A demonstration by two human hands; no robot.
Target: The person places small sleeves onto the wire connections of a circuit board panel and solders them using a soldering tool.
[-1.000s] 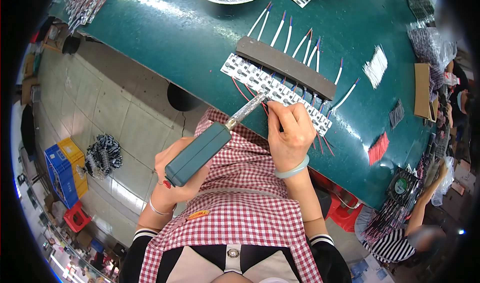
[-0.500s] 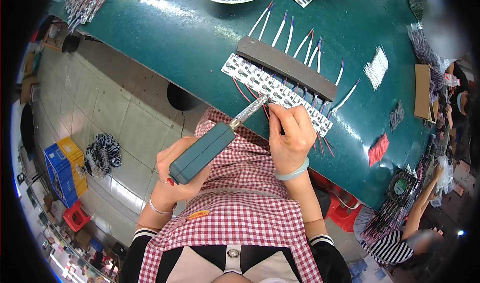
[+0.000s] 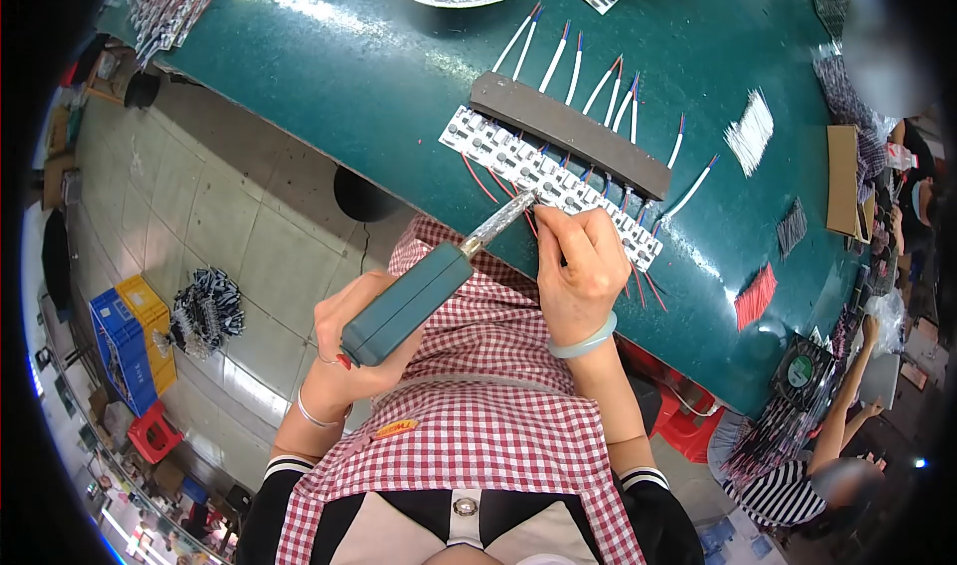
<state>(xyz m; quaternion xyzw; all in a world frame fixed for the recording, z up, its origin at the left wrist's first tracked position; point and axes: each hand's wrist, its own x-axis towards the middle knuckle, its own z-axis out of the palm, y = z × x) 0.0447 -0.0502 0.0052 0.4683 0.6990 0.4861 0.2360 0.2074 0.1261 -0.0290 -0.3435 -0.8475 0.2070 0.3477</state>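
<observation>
- Though moved only slightly since a second ago, now holding the iron (image 3: 411,304) a touch farther right along the board (image 3: 548,188); hardly any difference from half a second ago.
- Judging from that: working at one spot, about mid-board, rather than travelling down the row.
- Left hand (image 3: 345,309): grip wrapped around the iron's handle, barrel slanting up and right, tip at the board's near edge.
- Right hand (image 3: 583,261): grip narrow, thumb and forefinger pinched just beside the tip. Cannot tell what, if anything, between them; too small.
- Board: flat on the counter (image 3: 339,76), unmoved, lying slantwise along the near side of a dark block (image 3: 568,134).
- White wires (image 3: 554,63) fanning out beyond the block; red wires (image 3: 478,179) trailing from the board's near edge, left of the tip and again by the right hand.
- Also changed: at far right, co-worker's arm (image 3: 837,415) at a different angle, near see-through plastic (image 3: 887,311). Apparently no bearing on the board.
- Writing: orange patch (image 3: 396,428) on the checked apron (image 3: 498,455), lettered, not safely readable.
- Blue crate (image 3: 118,346): pale marks, illegible. Round green label (image 3: 799,370) toward the right: likewise.
- No brand made out on the iron.
</observation>
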